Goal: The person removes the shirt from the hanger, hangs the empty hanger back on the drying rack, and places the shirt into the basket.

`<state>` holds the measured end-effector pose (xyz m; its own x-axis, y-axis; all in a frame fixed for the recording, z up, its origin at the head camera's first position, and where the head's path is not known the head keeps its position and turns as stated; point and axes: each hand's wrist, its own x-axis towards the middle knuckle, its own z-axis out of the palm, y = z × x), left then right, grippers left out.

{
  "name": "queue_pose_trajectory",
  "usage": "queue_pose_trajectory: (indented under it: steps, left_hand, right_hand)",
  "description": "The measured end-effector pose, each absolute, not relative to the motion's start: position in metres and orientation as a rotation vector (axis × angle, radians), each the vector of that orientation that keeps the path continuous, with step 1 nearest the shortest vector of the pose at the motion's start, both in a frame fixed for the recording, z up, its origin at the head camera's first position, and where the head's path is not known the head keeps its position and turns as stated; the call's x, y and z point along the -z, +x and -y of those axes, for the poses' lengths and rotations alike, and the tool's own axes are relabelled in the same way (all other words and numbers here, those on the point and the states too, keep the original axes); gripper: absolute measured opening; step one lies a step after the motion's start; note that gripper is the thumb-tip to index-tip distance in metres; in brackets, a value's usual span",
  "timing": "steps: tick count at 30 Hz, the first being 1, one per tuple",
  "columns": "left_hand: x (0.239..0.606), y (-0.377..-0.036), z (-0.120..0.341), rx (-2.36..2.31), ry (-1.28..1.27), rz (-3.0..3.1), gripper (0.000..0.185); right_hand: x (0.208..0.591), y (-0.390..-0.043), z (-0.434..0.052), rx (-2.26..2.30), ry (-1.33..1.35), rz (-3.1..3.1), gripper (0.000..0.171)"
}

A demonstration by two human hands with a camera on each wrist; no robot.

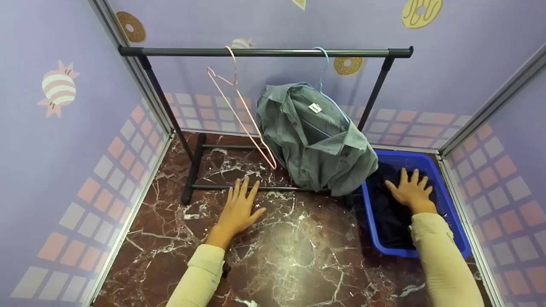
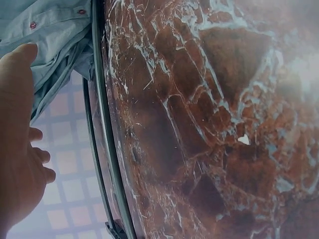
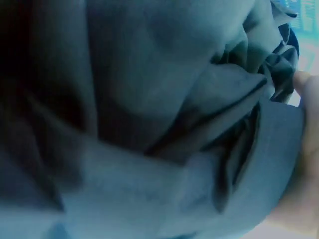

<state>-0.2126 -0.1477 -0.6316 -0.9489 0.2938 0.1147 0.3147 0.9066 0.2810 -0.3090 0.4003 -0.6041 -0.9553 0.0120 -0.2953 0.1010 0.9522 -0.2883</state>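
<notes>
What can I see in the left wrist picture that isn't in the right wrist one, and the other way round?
Only the left wrist view shows the left hand, the buttoned shirt, the rack's dark bars, the tile-patterned wall and the marbled floor. Only the right wrist view shows the dark cloth up close in loose folds, with the right hand at the picture's right edge. Both show fabric and part of a hand, but different ones in each.
</notes>
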Motion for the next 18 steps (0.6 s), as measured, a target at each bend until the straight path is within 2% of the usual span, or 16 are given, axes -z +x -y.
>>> queue_pose_trajectory:
  steps: [5, 8, 14, 18]
  left_hand:
    - [0.631, -0.211, 0.145, 0.463, -0.472, 3.009, 0.086]
    - [0.629, -0.211, 0.143, 0.484, -0.474, 3.006, 0.086]
    - [0.628, -0.21, 0.143, 0.489, -0.465, 2.999, 0.086]
    - [0.625, -0.209, 0.142, 0.5, -0.479, 2.985, 0.086]
  right_hand:
    - [0.622, -0.314, -0.404, 0.562, 0.095, -2.621, 0.111]
    - [0.622, -0.315, -0.403, 0.571, 0.078, -2.528, 0.109]
    - [0.636, -0.321, -0.403, 0.585, 0.029, -2.508, 0.116]
    - [0.625, -0.316, -0.396, 0.577, 0.031, -2.544, 0.103]
